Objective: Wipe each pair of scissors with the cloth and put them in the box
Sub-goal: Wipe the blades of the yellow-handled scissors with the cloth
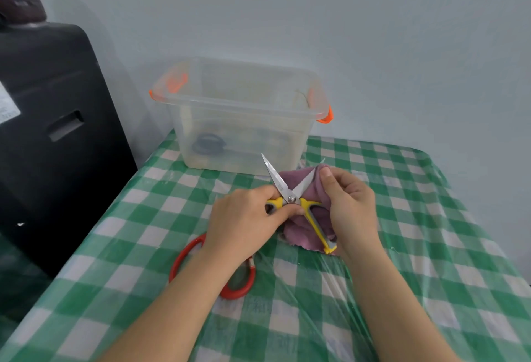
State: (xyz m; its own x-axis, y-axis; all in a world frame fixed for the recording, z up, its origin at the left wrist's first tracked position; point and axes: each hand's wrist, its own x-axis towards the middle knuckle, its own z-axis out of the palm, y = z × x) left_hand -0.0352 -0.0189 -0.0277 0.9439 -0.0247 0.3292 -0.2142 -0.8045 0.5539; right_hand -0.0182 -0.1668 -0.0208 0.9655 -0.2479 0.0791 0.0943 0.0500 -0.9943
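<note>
Nearest me, red-handled scissors lie on the bench, partly under the left forearm, seemingly not yet wiped. Above them the left hand grips one handle of the yellow scissors, blades splayed. The right hand pinches the purple cloth round the right blade; best, I'd say, to draw it from pivot to tip, fingers off the edge. Beyond stands the clear box, something dark at its bottom

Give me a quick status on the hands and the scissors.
Left hand grips yellow scissors, blades open. Right hand pinches purple cloth on one blade. Red scissors wait on the table; box path clear.
</note>
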